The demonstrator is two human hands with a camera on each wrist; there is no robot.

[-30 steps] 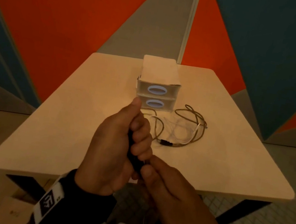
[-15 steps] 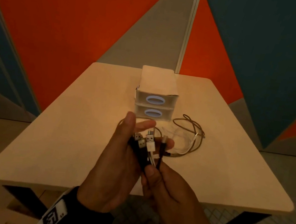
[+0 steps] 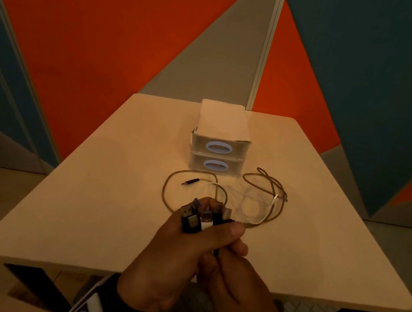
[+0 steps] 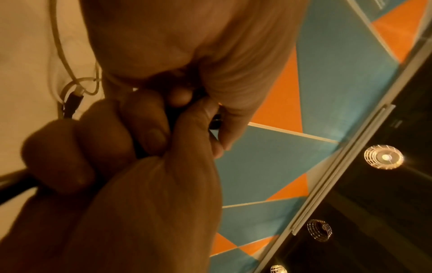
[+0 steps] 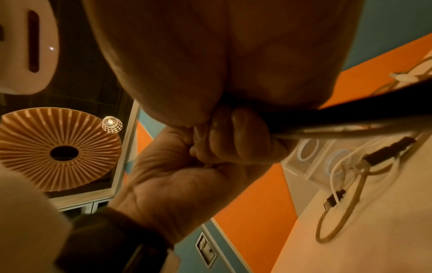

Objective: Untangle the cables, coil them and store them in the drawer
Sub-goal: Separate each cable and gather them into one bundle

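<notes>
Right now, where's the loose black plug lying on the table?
Head view: the loose black plug lies on the table, just front-left of the drawer unit, inside the cable loop beyond the hands.

- Pale beige table top: smooth, matt, laminate-like; dark legs under the near edge.
- Small two-drawer box, far centre of table: translucent frosted plastic, slight gloss; oval pale-blue handle rings; matt white, paper-like sheet on top.
- Brownish-grey cable loops, right of the box: matt sheath, possibly braided; cannot confirm.
- White cable among them: smooth, glossy plastic.
- Bundle of plug ends gripped by the left hand: black and white plastic housings, dull metal USB shells.
- Dark cuff at the left wrist: matt cloth.
- Wall panels: matt, felt-like.
</notes>
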